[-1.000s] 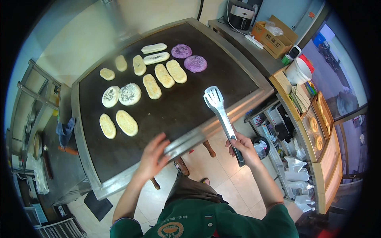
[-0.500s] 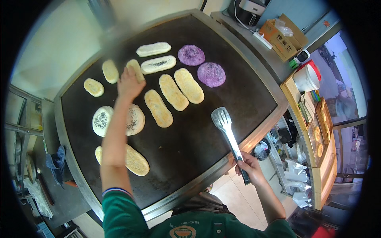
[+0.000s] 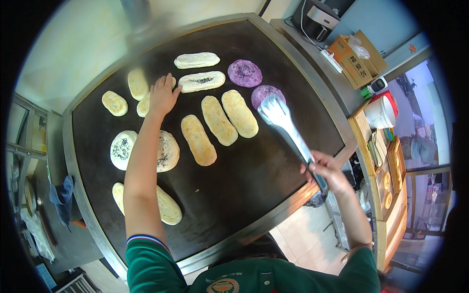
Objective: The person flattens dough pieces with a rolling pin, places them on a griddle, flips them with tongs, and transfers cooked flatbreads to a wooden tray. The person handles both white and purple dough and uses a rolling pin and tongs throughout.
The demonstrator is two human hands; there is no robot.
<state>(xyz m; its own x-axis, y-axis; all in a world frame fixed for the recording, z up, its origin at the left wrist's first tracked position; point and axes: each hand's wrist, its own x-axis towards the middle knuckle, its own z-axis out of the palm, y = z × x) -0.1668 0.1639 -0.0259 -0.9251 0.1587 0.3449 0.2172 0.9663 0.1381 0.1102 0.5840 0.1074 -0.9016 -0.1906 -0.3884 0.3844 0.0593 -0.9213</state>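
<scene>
My left hand (image 3: 164, 97) lies over an oblong pale flatbread (image 3: 143, 105) at the far left of a dark griddle (image 3: 234, 190). Its fingers are stretched out and slightly spread, and they hide most of that bread. Right of the fingertips is a pale bread with dark seeds (image 3: 201, 81). My right hand (image 3: 332, 173) is closed round the handle of metal tongs (image 3: 288, 127). The tongs' broad slotted head hangs over a round purple flatbread (image 3: 266, 93) and covers part of it; whether they touch, I cannot tell.
Browned oblong flatbreads (image 3: 220, 120) lie mid-griddle. Round seeded breads (image 3: 123, 150) and another oblong bread (image 3: 169, 205) are partly behind my left forearm. A second purple flatbread (image 3: 245, 73) is farther back. A metal rim (image 3: 273, 207) borders the griddle. Right stand a cardboard box (image 3: 354, 61) and white bucket (image 3: 381, 112).
The flatbread under my left hand has turned to another slant, and the fingers have straightened over it. My right hand has moved forward and right, bringing the tongs' head over a purple flatbread.
</scene>
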